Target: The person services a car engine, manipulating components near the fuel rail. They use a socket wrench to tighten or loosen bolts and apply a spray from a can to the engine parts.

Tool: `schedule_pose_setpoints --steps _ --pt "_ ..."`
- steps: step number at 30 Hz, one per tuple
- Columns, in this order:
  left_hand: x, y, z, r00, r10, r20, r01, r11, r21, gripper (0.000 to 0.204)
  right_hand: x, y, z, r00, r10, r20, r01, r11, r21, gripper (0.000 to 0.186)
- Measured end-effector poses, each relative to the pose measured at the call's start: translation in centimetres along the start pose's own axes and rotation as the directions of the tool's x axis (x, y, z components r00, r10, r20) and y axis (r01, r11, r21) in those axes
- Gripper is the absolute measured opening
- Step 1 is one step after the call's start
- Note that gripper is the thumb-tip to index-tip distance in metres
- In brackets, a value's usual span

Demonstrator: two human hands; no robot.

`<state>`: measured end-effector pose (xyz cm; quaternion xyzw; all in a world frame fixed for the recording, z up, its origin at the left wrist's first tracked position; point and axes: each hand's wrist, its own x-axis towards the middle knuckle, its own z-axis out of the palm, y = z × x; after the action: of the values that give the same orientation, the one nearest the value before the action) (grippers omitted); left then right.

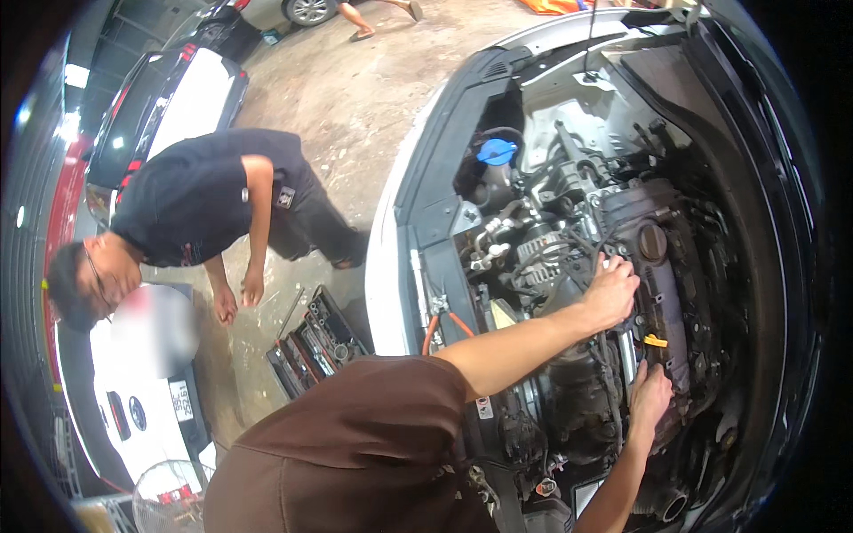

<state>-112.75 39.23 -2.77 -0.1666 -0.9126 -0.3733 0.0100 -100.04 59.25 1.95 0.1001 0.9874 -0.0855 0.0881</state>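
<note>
Both my hands are over the engine (569, 391) under a raised car hood. My left hand (613, 291) is closed, fingers bent down beside the dark round oil filler cap (653, 242); what they grip among the hoses is hidden. Lower down, my right hand (653, 397) is closed too, its fingertips near the lower end of a silver bar-like piece (627, 354). Whether that hand holds the bar or a part beneath it, I cannot tell. Just above the right fingertips is a small yellow tab (656, 341) on the engine's ribbed cover.
A co-worker (191, 195) in dark clothes leans in at the left. An open toolbox (315, 342) stands on the floor by the bumper. An orange hose or cable (433, 333) lies on the front panel, below a blue-capped filler neck (497, 152). Parked cars and a fan (169, 497) are beyond.
</note>
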Motion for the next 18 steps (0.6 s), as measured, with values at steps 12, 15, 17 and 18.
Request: schedule_pose_setpoints --steps 12,15,17,18 --pt "-0.1 -0.6 1.7 0.992 -0.018 -0.121 0.020 1.000 0.016 0.041 -0.1 0.7 1.3 0.997 -0.038 -0.061 0.046 0.990 0.134 0.028" --pt "0.2 0.4 0.8 0.974 -0.045 -0.224 0.041 0.999 -0.026 0.043 0.3 1.7 2.5 0.994 -0.081 -0.073 0.089 0.990 0.113 0.030" --pt "0.0 -0.8 1.6 0.985 -0.058 -0.163 0.076 0.991 0.108 0.047 0.7 0.1 2.8 0.999 0.002 -0.037 -0.005 0.998 -0.061 0.036" --pt "0.2 -0.5 1.6 0.992 -0.073 -0.107 0.083 0.992 0.092 0.051 0.7 0.2 2.7 0.999 0.031 -0.044 -0.033 0.998 -0.051 0.042"
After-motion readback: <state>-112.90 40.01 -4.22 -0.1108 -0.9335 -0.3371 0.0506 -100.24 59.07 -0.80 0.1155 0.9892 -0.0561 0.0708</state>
